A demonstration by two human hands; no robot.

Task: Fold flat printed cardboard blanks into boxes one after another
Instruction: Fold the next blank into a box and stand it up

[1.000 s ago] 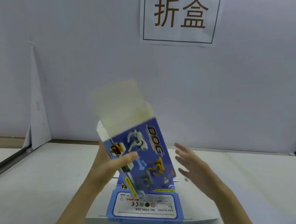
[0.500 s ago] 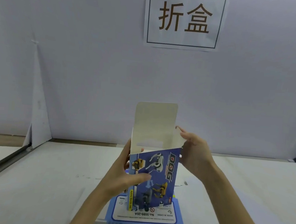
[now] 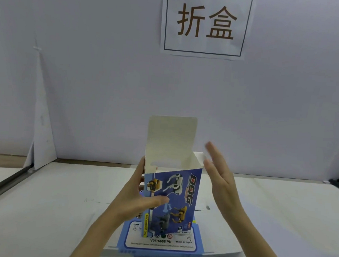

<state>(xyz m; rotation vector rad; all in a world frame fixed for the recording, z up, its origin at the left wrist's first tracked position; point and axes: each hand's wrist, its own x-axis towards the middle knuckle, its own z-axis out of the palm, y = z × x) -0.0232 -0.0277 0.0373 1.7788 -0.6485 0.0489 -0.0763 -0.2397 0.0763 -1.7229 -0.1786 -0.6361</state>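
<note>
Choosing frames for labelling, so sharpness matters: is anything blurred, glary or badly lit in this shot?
Head view: the right hand is motion-blurred at its fingertips, and the side flap beside them is smeared too. Head view: the left hand, the box print and the wall sign look fairly sharp. Head view: the light is soft and even, with no glare.

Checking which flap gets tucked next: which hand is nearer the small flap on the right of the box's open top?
Right. The right hand hovers open beside the small flap; the left hand grips the box lower, on the opposite side.
</note>
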